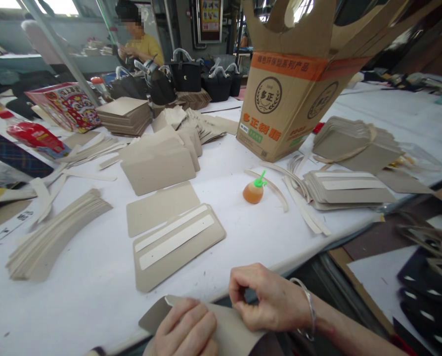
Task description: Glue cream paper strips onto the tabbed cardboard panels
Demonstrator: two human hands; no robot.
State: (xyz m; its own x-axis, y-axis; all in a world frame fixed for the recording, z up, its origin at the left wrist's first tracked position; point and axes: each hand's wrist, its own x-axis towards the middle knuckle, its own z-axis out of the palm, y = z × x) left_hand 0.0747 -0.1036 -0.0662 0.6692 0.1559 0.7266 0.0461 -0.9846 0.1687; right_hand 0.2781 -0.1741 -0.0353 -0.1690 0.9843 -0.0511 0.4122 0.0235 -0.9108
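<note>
Across nearly the whole view, a white-covered table is stretching away from the wearer. On its far side, right of centre, a tall brown carton with an orange band and its top flaps up is standing open. Left of the carton, black handbags with pale-wrapped handles are sitting in a row.

At the bottom of the view, by the table's near edge, a beige panel is showing between the two hands, its lower part cut off by the frame. The left hand is holding it, fingers bent and pressed together over its surface. The right hand is curling at its far edge, thumb and forefinger making a ring; I cannot tell whether the fingertips are pinching anything.

Left on the table, a fanned bundle of beige strips is lying. Nearer the hands, a round-cornered flat panel is resting with two pale strips across it. At the right, a stack of similar panels is carrying two more pale strips. Between these, a small amber bottle with a green spout is leaning. On the right wrist, a silvery bracelet is hanging.
</note>
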